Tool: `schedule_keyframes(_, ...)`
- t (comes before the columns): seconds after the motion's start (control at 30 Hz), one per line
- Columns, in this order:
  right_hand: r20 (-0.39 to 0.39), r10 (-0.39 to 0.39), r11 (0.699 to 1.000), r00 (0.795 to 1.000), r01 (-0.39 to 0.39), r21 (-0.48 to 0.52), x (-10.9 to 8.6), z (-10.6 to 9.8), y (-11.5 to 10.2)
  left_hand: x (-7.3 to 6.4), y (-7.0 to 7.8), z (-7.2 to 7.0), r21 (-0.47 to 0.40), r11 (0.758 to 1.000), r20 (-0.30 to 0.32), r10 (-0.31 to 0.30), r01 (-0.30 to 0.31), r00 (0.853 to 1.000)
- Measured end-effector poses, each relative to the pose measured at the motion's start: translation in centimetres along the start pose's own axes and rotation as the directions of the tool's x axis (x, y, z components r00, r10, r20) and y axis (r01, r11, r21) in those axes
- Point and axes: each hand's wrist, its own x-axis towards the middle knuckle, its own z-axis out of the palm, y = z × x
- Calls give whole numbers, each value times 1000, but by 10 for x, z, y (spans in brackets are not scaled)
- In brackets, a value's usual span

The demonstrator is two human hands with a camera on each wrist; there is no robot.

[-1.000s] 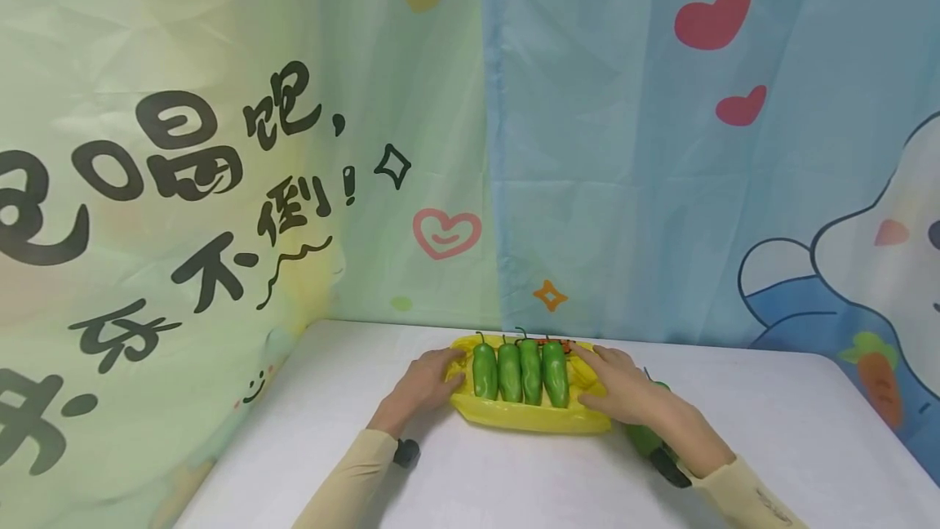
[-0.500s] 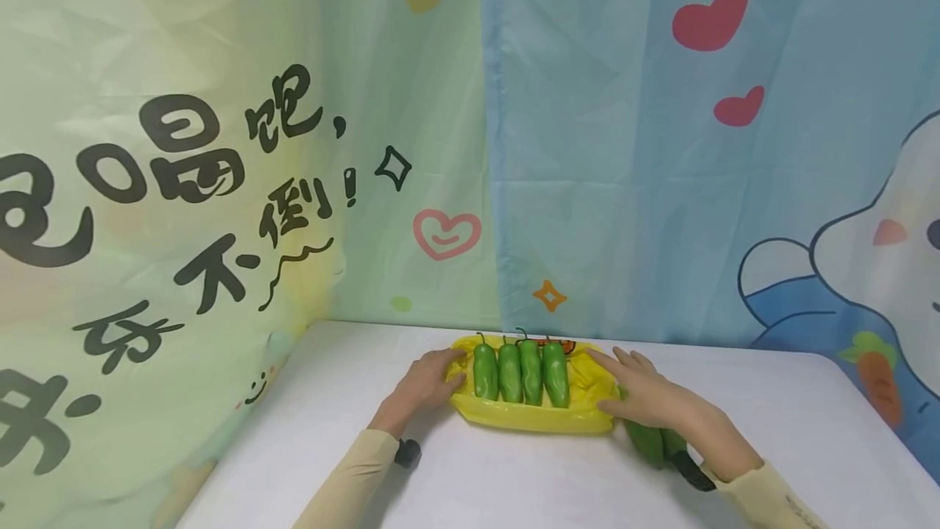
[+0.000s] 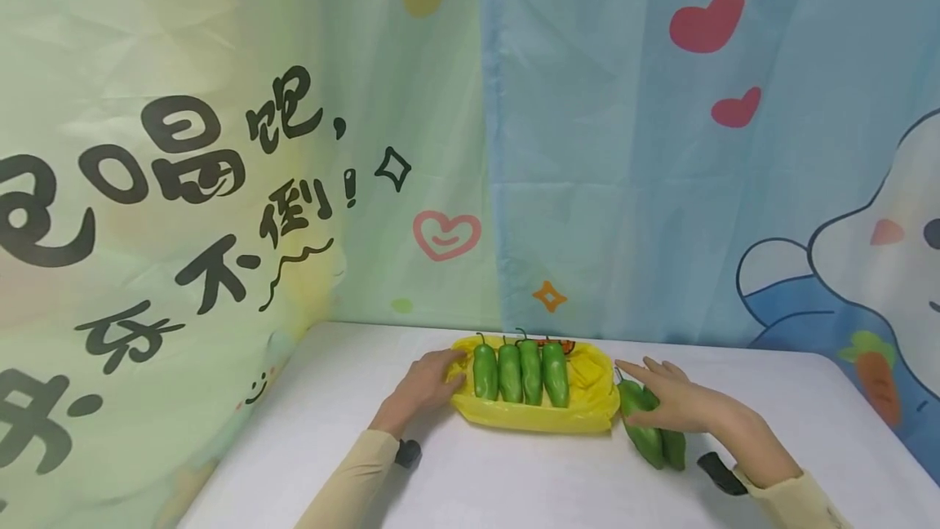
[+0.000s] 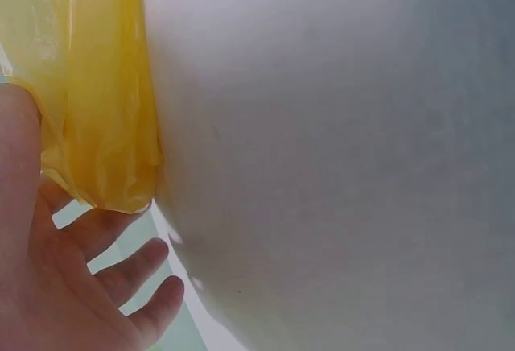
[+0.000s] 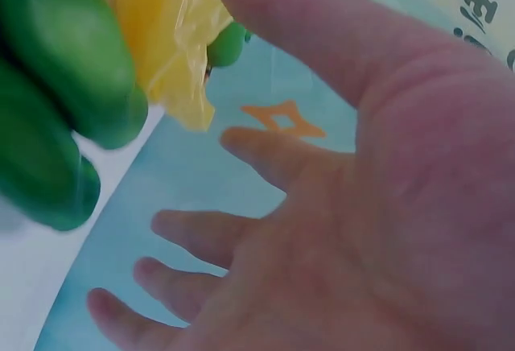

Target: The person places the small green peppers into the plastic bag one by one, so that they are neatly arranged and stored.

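Observation:
A yellow plastic bag (image 3: pixel 529 419), spread in a shallow tray shape, lies on the white table. Several green peppers (image 3: pixel 509 372) stand side by side in it, stems away from me. My left hand (image 3: pixel 426 380) holds the bag's left end; in the left wrist view, the crinkled yellow plastic (image 4: pixel 105 93) lies between thumb and index, the other fingers splayed. Beside the bag's right end, loose green peppers (image 3: pixel 646 435) lie on the table. My right hand (image 3: pixel 683 398) is above these, fingers spread and holding nothing. Green peppers (image 5: pixel 72 53) also show close in the right wrist view.
Something small and reddish (image 3: pixel 561 345) shows at the bag's back edge, partly hidden by peppers. The white table (image 3: pixel 529 480) ends at a printed curtain (image 3: pixel 587 145) behind. A dark band (image 3: pixel 722 473) sits at my right wrist.
My right hand has let go of the bag's right end and moved right, over the loose peppers. The bag's right end now shows more fully. My left hand has stayed in place.

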Motion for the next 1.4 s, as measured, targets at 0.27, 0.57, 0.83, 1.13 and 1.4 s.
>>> schedule_keyframes(0.27,61,37,999,997,-36,-7,-9,1,21,-1,2,0,-10,1000,20,-26,27,999)
schedule_keyframes(0.57,103,52,999,993,-51,-16,-11,6,38,-1,1,0,1,1000,15,-13,13,1000)
schedule_keyframes(0.83,121,30,999,992,-35,40,-8,9,44,-1,1,-2,-1,1000,20,-16,17,1000)
schedule_keyframes(1.13,140,27,997,990,-36,67,-6,12,50,-2,1,-3,-9,1000,18,-17,17,1000)
schedule_keyframes(1.4,99,79,997,992,-80,7,-2,22,54,2,1,-2,9,1000,16,-3,3,1000)
